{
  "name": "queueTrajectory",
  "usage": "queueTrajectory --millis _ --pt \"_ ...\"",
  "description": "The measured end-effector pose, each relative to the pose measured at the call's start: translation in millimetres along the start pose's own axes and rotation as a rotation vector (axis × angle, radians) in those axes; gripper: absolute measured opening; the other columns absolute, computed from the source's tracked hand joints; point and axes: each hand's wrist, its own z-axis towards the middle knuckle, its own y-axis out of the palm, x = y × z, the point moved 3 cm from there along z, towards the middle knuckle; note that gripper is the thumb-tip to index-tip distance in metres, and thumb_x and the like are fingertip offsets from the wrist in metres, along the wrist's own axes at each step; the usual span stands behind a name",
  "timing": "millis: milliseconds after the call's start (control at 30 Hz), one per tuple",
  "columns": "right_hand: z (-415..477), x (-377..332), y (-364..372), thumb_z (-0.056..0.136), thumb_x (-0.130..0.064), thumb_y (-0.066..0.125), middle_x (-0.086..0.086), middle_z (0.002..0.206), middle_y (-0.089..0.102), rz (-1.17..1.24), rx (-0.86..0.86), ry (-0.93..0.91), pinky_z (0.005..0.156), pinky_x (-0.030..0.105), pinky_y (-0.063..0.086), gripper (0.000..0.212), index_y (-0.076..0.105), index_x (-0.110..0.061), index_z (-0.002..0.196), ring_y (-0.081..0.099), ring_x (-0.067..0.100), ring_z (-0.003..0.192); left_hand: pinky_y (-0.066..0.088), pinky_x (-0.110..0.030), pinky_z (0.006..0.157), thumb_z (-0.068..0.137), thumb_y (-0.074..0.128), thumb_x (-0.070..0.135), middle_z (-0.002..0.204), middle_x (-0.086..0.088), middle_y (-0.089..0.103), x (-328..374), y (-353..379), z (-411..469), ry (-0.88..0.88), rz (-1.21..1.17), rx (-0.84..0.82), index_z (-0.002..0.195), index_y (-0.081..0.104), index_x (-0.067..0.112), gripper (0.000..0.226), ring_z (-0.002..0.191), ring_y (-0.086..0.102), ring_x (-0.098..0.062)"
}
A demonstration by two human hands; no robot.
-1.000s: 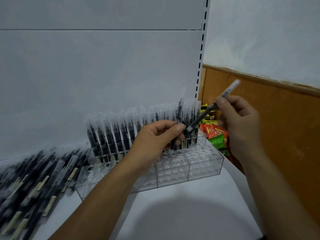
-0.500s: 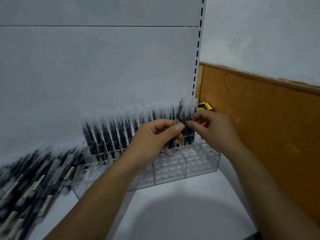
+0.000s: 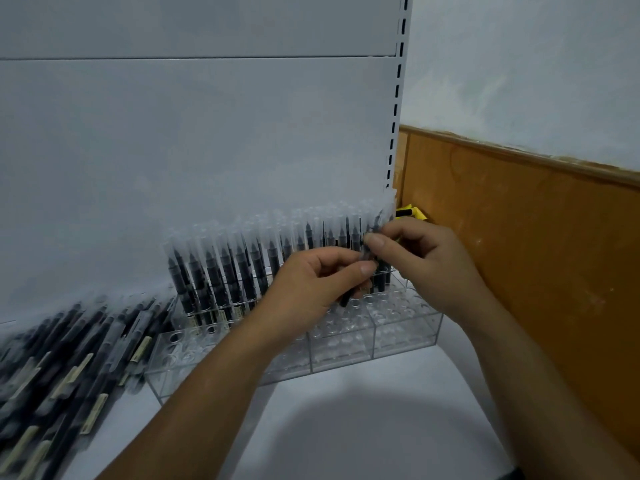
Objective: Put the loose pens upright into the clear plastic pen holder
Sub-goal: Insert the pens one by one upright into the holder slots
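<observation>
While both hands crowd the right end of the clear plastic pen holder (image 3: 405,336) in the head view, the main risk, as I judge it, is a knock. The standing pens (image 3: 221,271) in the back rows are packed close. A pen lowered at a slant could miss its hole, tip its neighbours, or shove the light holder along the white shelf (image 3: 346,427). The left hand (image 3: 311,282) has its fingers (image 3: 332,256) curled round one or more dark pens (image 3: 344,299), whose lower tip hangs just above the holder's empty front holes; a slack grip could drop them. The right hand (image 3: 426,261) pinches, thumb against forefinger, the upper part of a pen (image 3: 382,216) with a clear cap, near upright, close to the left thumb. Many loose pens (image 3: 69,358) lie heaped left of the holder
</observation>
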Motion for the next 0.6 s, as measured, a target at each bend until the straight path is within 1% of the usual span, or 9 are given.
queueTrajectory --millis 67,100,133,200,267,300,367,467,600 --pt "0 -1 2 0.082 -0.037 0.065 0.006 0.073 0.063 0.037 -0.028 0.003 0.06 0.04 0.049 0.024 0.071 -0.014 0.081 0.058 0.027 0.069 0.05 -0.018 0.06 0.087 0.07 0.029 0.075 0.001 0.072 0 1 0 0.012 0.03 -0.002 0.093 0.076 0.025 0.01 0.063 0.062 -0.01" --pt "0 -1 1 0.083 -0.034 0.066 0.01 0.07 0.062 0.075 -0.024 0.008 0.055 0.037 0.047 0.026 0.07 -0.009 0.082 0.056 0.026 0.064 0.052 -0.02 0.064 0.087 0.07 0.031 0.08 0.002 0.073 -1 1 0 0.015 0.05 0.008 0.095 0.076 0.028 0.011 0.068 0.065 -0.013" --pt "0 -1 0 0.085 -0.029 0.066 0.009 0.066 0.061 0.125 -0.004 0.017 0.05 0.03 0.044 0.026 0.069 -0.004 0.084 0.054 0.02 0.057 0.053 -0.022 0.069 0.086 0.07 0.034 0.086 0.003 0.073 -2 2 1 0.018 0.091 0.021 0.097 0.075 0.032 0.012 0.076 0.067 -0.014" --pt "0 -1 -8 0.089 -0.021 0.065 0.003 0.063 0.06 0.227 0.105 0.047 0.046 0.019 0.041 0.02 0.068 -0.001 0.088 0.051 0.009 0.05 0.049 -0.022 0.077 0.084 0.069 0.045 0.098 0.013 0.068 -4 3 2 0.038 0.25 0.027 0.101 0.07 0.04 0.018 0.089 0.063 -0.002" --pt "0 2 -20 0.093 -0.02 0.063 0.005 0.068 0.063 0.262 0.285 0.06 0.046 0.016 0.04 0.013 0.069 -0.01 0.088 0.05 0.005 0.05 0.041 -0.018 0.082 0.083 0.064 0.054 0.109 0.024 0.06 -5 7 1 0.067 0.416 0.005 0.107 0.065 0.045 0.026 0.098 0.054 0.01" --pt "1 3 -25 0.094 -0.021 0.062 0.001 0.069 0.064 0.229 0.365 0.049 0.047 0.017 0.041 0.011 0.069 -0.015 0.088 0.05 0.004 0.052 0.038 -0.018 0.087 0.084 0.063 0.055 0.117 0.027 0.057 -5 8 0 0.073 0.47 -0.012 0.114 0.063 0.045 0.032 0.105 0.051 0.012" --pt "1 6 -32 0.095 -0.025 0.062 -0.011 0.069 0.063 0.108 0.458 0.017 0.052 0.022 0.044 0.009 0.068 -0.024 0.088 0.053 0.005 0.058 0.035 -0.02 0.095 0.087 0.06 0.056 0.131 0.026 0.052 -7 11 0 0.075 0.569 -0.056 0.125 0.059 0.042 0.041 0.118 0.047 0.008" --pt "1 13 -34 0.094 -0.029 0.062 -0.014 0.078 0.065 -0.061 0.488 0.006 0.061 0.032 0.053 0.007 0.068 -0.026 0.093 0.062 0.012 0.071 0.038 -0.027 0.101 0.088 0.054 0.061 0.141 0.027 0.046 -9 14 0 0.059 0.693 -0.113 0.131 0.054 0.042 0.046 0.126 0.043 0.004" --pt "5 24 -33 0.093 -0.032 0.063 -0.021 0.079 0.063 -0.248 0.418 0.009 0.06 0.022 0.046 0.005 0.067 -0.029 0.096 0.059 -0.002 0.07 0.041 -0.028 0.1 0.088 0.053 0.062 0.142 0.028 0.045 -10 16 1 0.057 0.749 -0.135 0.132 0.054 0.042 0.048 0.125 0.045 0.003"
